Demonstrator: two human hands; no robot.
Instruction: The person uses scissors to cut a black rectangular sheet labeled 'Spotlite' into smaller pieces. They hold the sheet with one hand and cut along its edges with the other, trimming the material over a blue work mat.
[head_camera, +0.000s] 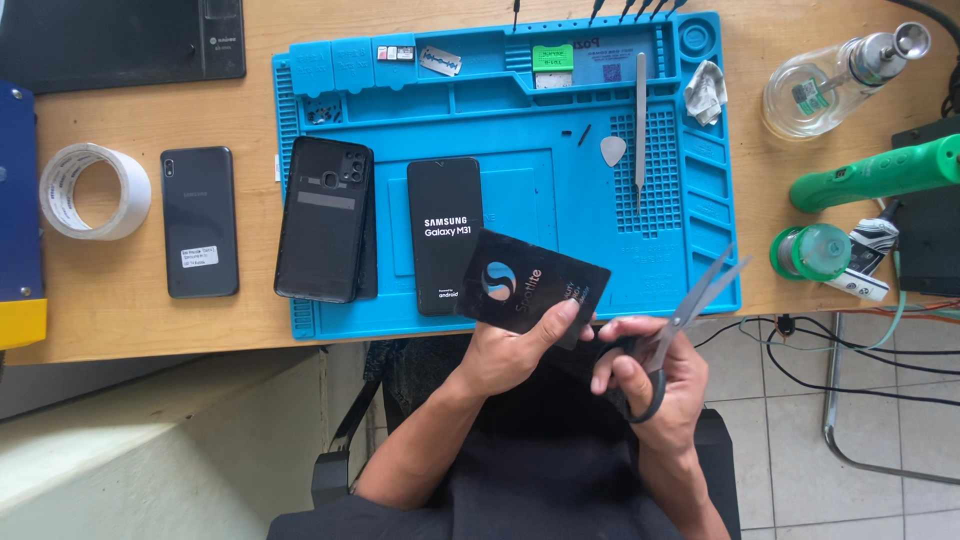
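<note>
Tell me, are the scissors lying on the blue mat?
No, the right hand holds the scissors up, while the left hand holds a black card.

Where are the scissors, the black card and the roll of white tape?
scissors (700, 295): head view, on the blades above the right hand.
black card (535, 285): head view, on the middle of its face.
roll of white tape (62, 180): head view, on its left rim.
</note>
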